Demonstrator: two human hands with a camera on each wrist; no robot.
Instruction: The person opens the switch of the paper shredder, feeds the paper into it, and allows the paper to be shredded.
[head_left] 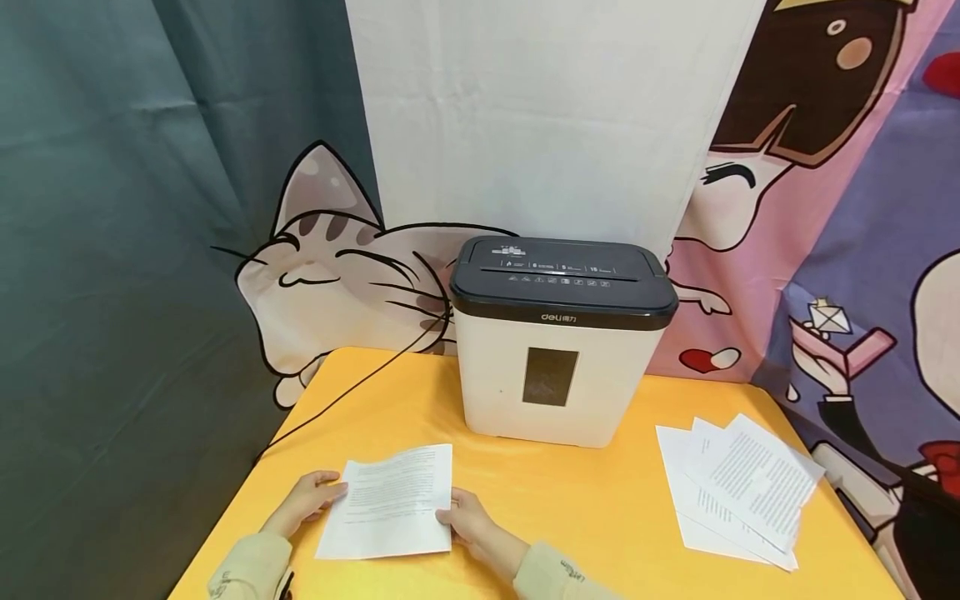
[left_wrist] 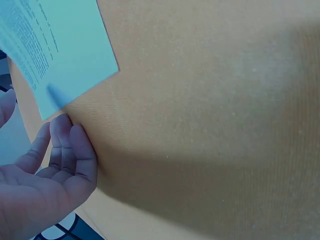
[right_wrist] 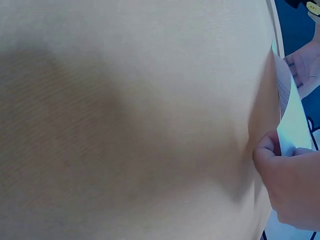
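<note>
A printed sheet of paper (head_left: 390, 504) is held over the near left part of the yellow table, its upper edge bowed. My right hand (head_left: 471, 521) pinches its right edge between thumb and fingers; the right wrist view shows this hand (right_wrist: 290, 175) gripping the bent sheet (right_wrist: 295, 125). At the left edge is my left hand (head_left: 306, 500). Seen in the left wrist view, that hand's (left_wrist: 55, 170) fingers are loosely bent, fingertips right at the paper's (left_wrist: 65, 55) corner, with the thumb standing apart from them.
A white paper shredder (head_left: 487, 375) with a dark slotted top stands at the back middle of the yellow table (head_left: 585, 517). Several printed sheets (head_left: 757, 479) lie fanned at the right. A black cord (head_left: 337, 400) runs along the left side. Printed curtains hang behind.
</note>
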